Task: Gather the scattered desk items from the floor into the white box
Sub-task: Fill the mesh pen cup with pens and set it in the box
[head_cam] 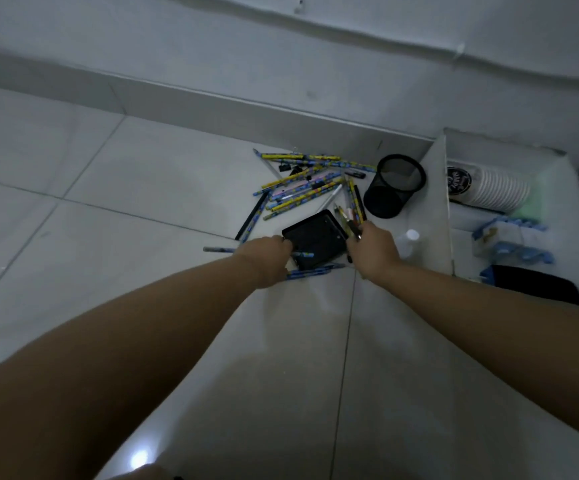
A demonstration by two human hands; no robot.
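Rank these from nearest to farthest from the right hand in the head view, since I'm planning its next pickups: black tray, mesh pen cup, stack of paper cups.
1. Black tray: just left of the right hand.
2. Mesh pen cup: on its side, beyond the hand.
3. Stack of paper cups: farther right, inside the white box.

Dim room, bluish cast. Glossy pale tile floor with thin grout lines; 2 bright light reflections near left. Grey skirting board runs along far side under a plain white wall.
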